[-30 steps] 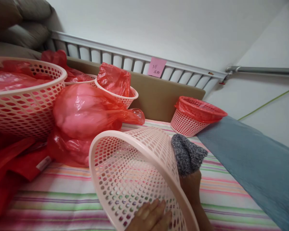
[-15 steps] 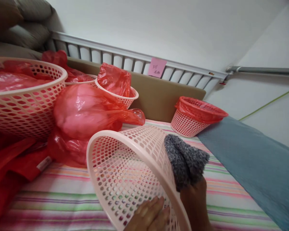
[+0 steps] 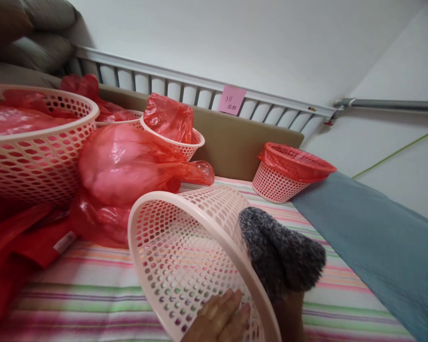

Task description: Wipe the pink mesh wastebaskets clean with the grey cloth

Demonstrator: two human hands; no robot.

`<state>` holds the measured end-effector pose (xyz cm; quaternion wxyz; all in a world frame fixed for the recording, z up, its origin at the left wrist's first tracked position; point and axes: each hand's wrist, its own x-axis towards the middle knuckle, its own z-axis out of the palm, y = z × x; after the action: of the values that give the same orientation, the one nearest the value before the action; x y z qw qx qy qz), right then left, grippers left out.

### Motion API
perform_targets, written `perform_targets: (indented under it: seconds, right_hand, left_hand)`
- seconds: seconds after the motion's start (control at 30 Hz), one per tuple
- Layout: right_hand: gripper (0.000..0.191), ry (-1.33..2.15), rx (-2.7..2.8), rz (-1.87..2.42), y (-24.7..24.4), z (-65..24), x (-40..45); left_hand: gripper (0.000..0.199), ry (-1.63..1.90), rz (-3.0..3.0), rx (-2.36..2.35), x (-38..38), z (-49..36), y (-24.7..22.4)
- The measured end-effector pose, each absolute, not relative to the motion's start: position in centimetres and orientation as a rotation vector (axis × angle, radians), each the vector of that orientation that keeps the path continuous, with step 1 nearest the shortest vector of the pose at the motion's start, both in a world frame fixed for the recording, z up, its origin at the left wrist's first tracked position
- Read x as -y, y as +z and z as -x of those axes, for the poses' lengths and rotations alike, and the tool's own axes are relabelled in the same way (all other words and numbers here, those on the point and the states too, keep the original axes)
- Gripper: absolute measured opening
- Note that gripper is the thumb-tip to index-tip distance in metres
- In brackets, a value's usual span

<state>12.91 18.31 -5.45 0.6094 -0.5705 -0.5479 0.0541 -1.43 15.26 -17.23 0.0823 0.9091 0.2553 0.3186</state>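
Observation:
A pale pink perforated basket (image 3: 214,232) lies tilted on its side on the striped sheet, its mouth toward me. My left hand (image 3: 219,316) reaches in at its lower rim, fingers lying flat along the inner wall. On the basket's right outer side is a dark grey fluffy cloth (image 3: 278,251), pressed to the wall. My right hand (image 3: 288,313) is behind and under this cloth; its fingers are hidden, and only the wrist region shows.
Pink baskets with red plastic bags (image 3: 128,164) crowd the left. A red-lined basket (image 3: 285,180) stands back right, beside a blue-grey cloth (image 3: 371,228). Behind are a tan headboard (image 3: 228,142) and a radiator (image 3: 139,80) with a pink note (image 3: 231,99).
The grey cloth and my right hand have moved a little down along the basket's outer side, and the cloth sticks out farther right. My left hand has hardly moved.

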Motion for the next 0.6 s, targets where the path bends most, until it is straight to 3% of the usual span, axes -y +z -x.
perform_targets:
  seconds: [0.13,0.33,0.6]
  right_hand:
    - [0.032,0.108,1.204,1.387,-4.6,-14.2,-20.3]
    - [0.041,0.123,1.025,1.538,-4.2,-16.3,-22.1]
    - [0.028,0.083,1.372,1.360,-3.0,-15.0,-18.6]
  left_hand:
    - [0.055,0.987,-2.768,-0.622,-15.5,1.8,-17.4]
    - [0.054,1.013,-2.841,-0.642,-15.5,1.4,-17.8]
    - [0.054,1.073,-2.858,-0.651,-15.5,1.6,-17.8]
